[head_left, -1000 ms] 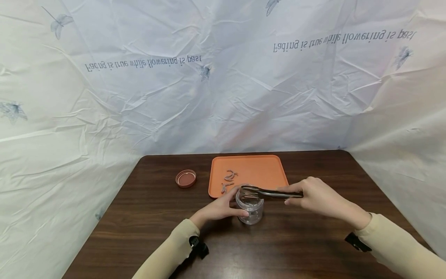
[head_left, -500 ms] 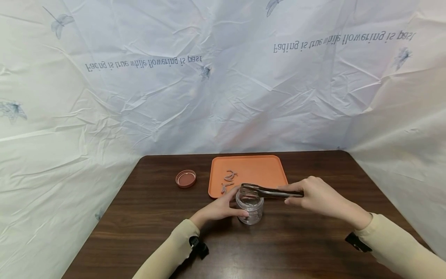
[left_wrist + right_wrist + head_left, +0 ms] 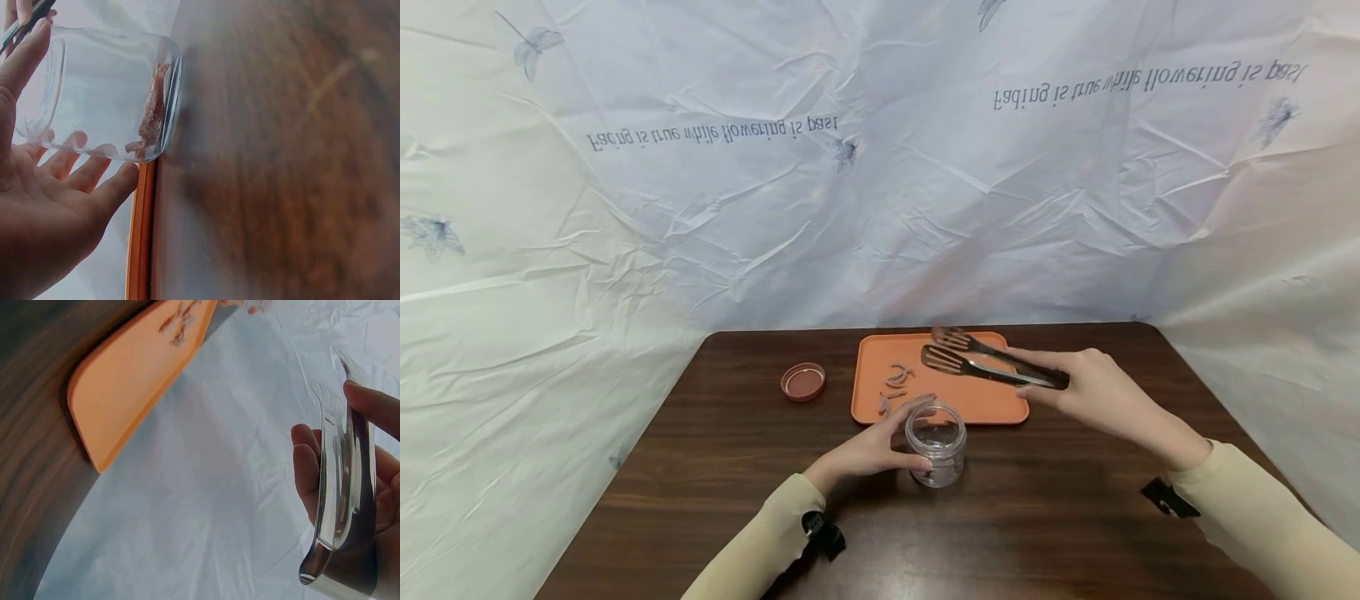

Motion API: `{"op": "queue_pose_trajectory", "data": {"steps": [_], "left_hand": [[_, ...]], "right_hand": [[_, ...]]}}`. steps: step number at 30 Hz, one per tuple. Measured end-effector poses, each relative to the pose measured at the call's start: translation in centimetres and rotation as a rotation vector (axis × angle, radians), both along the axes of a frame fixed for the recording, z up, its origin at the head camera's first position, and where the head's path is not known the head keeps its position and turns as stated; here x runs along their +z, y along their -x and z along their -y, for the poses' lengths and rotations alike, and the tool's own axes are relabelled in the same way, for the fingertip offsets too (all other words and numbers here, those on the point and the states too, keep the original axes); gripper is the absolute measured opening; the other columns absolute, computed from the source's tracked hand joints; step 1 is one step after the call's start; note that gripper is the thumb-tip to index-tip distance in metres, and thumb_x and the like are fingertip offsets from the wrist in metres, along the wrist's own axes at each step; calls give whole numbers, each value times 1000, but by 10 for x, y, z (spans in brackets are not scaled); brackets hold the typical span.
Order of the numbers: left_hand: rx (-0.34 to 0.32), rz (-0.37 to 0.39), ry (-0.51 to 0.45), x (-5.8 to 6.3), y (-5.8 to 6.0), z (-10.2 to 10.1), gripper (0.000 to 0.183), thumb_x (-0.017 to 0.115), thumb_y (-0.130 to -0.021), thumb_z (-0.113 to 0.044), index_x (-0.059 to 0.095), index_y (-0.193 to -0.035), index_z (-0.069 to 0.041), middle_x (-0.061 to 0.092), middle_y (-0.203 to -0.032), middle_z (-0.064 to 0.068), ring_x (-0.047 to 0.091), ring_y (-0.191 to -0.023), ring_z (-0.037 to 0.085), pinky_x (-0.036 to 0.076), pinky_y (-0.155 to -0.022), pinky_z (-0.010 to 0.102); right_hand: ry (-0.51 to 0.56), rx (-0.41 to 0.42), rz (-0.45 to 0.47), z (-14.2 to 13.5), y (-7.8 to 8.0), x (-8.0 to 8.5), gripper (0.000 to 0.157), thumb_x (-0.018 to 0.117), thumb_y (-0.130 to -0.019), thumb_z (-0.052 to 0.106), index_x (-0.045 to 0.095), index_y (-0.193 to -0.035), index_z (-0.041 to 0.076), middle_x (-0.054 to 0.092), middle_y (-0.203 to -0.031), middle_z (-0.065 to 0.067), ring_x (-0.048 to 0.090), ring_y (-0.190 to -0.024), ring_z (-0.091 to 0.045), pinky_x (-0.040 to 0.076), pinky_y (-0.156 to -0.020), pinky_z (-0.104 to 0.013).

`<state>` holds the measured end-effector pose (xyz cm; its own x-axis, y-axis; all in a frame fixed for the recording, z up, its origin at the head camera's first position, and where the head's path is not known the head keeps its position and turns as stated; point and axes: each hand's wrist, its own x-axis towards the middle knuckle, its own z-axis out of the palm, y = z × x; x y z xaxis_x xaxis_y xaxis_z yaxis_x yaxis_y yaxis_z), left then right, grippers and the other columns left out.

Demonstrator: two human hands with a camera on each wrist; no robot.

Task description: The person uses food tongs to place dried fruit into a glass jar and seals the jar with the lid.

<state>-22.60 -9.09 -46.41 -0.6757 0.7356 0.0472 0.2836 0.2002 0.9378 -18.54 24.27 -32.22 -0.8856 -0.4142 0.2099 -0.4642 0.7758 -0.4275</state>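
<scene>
My left hand (image 3: 868, 450) holds a clear, lidless jar (image 3: 943, 467) upright on the table, thumb on the near side and fingers on the far side. In the left wrist view a wrinkled reddish-brown strip (image 3: 151, 115) lies at the bottom of the jar (image 3: 106, 81). Metal tongs (image 3: 988, 371) are in my right hand (image 3: 1105, 396), gripped near their joined end. Their slotted tips stand apart above the orange tray (image 3: 992, 407), with nothing seen between them. Several similar thin strips (image 3: 897, 380) lie on the tray's left part; their exact kind is unclear.
A reddish round lid (image 3: 803, 383) lies inside up on the dark wooden table (image 3: 737, 450), left of the tray. White printed cloth (image 3: 880, 208) hangs behind the table and along both sides.
The tongs have risen from the jar's mouth and moved away over the tray, and their tips have spread apart. My left hand stays on the jar.
</scene>
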Motion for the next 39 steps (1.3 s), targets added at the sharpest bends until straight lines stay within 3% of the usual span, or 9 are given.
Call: {"op": "queue_pose_trajectory", "data": {"steps": [6,13,21,27,29,31,34,36,39], "left_hand": [[-11,-2,-13,-1,-1,0,91,77,-92,-21,19,-159,-43,32,-161,-6,36,-145,16,41,-109,30],[-19,-21,-19,-1,0,2,91,77,-93,-20,19,-159,-43,33,-160,-3,36,-146,19,41,-109,31],[-16,-23,-11,1,0,1,90,77,-93,-20,20,-159,-43,33,-160,-7,34,-147,18,40,-111,32],[-20,-35,-6,1,0,1,89,76,-93,-22,20,-159,-41,28,-162,-8,33,-147,16,39,-111,32],[-22,-42,-13,1,0,1,89,77,-93,-20,21,-159,-39,26,-163,-8,32,-147,16,39,-111,33],[-19,-44,-10,2,-1,1,89,77,-92,-19,22,-159,-39,24,-164,-11,32,-147,14,40,-110,32],[-16,-43,-5,3,-2,1,90,77,-92,-18,22,-159,-39,22,-163,-16,32,-147,13,40,-110,31],[-14,-36,4,3,-2,0,90,77,-92,-19,22,-159,-40,21,-163,-19,32,-147,12,39,-111,31],[-6,-32,13,4,-2,1,89,77,-92,-23,22,-159,-42,21,-163,-16,32,-147,16,39,-111,32]], "right_hand": [[9,-32,-5,0,12,-4,66,68,-91,56,53,-149,28,31,-51,12,26,-43,-5,32,-47,-26],[56,-24,74,3,28,-22,64,74,-93,42,53,-149,20,30,-49,9,23,-42,-7,26,-42,-25],[94,-9,155,16,51,-49,63,76,-91,34,55,-147,15,39,-50,6,23,-42,-9,28,-43,-26],[107,20,152,27,71,-69,61,76,-91,34,56,-146,14,55,-57,-4,22,-43,-10,31,-48,-31],[101,24,140,31,79,-76,61,76,-92,35,57,-146,14,69,-75,-12,34,-41,-10,39,-52,-33],[91,15,130,35,86,-84,62,76,-91,36,57,-145,13,74,-101,-18,55,-48,-13,51,-59,-38],[71,9,120,42,96,-93,63,77,-90,35,57,-144,11,63,-134,-17,73,-85,-24,56,-79,-49],[64,7,128,46,101,-98,61,78,-90,33,58,-143,11,64,-134,-16,72,-95,-27,56,-81,-51],[75,16,169,53,106,-102,59,79,-90,28,59,-143,10,68,-127,-14,70,-77,-25,53,-73,-45]]}}
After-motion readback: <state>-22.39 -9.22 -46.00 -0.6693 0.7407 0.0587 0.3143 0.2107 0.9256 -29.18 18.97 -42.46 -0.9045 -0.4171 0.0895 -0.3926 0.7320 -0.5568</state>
